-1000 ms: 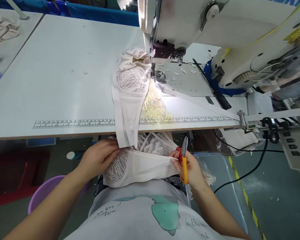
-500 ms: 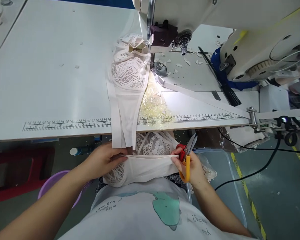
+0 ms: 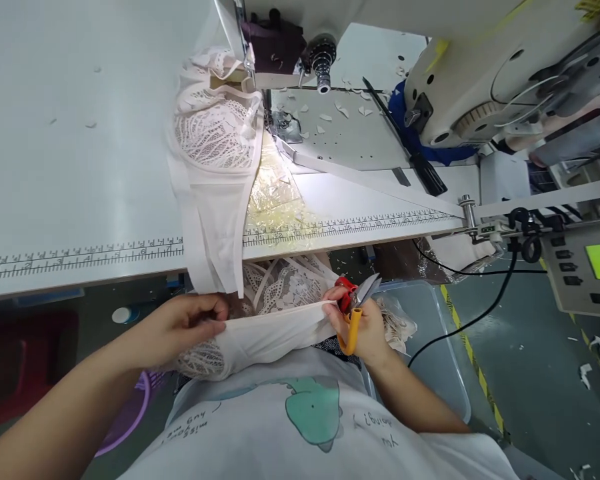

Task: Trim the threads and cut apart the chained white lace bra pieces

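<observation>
Below the front edge of the table (image 3: 80, 167), over the lap, a pale lace garment (image 3: 275, 333) is stretched between both hands. My left hand (image 3: 180, 327) is closed on its plain band, thumb on top and fingers curled under. My right hand (image 3: 367, 330) pinches the other end of that band with thumb and forefinger while the rest of it is wrapped around a pair of snips (image 3: 353, 310). The orange loop sits in the palm, and the blades are slightly parted and point up toward the table's edge.

I judge the garment to be very light, limp and stretchy. It sags wherever it is not pulled, and the open lace would snag on a blade tip or a fingernail. The smooth band looks like the safer place to grip, close to the spot being handled, with gentle tension from both sides.

On the table, a second lace piece (image 3: 215, 133) lies with its band hanging over the front edge and across the printed ruler (image 3: 80, 253). Its far end sits at the sewing machine (image 3: 455, 67) on the table's back right. Under the table's right end stands a clear plastic bin (image 3: 430, 347), and under its left a purple basket (image 3: 125, 420).
</observation>
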Demonstrator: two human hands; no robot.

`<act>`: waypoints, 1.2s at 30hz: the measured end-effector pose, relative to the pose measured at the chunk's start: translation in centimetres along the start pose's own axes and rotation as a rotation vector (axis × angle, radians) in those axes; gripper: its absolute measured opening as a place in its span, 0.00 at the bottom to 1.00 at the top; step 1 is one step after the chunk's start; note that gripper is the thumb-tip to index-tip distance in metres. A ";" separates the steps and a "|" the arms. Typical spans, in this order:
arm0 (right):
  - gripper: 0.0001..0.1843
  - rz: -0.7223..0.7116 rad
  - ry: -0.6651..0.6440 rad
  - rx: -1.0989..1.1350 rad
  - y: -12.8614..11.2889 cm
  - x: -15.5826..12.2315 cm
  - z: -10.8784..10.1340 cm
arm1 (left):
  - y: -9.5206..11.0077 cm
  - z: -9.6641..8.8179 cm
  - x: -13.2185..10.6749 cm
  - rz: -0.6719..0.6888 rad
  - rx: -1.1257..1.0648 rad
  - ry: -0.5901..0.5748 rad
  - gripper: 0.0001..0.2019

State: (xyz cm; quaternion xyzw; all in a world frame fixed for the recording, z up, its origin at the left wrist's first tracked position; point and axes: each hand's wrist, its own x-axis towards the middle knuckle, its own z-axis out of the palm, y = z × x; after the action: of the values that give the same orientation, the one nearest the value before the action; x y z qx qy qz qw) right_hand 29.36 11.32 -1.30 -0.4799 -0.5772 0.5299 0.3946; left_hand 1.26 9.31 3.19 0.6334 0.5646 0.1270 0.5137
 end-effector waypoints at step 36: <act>0.09 -0.059 0.054 -0.136 -1.1 -0.4 0.3 | 1.1 2.7 1.4 0.159 0.626 0.254 0.19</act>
State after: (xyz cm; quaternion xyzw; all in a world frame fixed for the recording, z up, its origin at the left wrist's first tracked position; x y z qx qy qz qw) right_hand 29.00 10.85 -0.27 -0.5025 -0.6150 0.4645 0.3918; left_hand 4.37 9.33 2.30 0.7814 0.5844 0.0650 0.2087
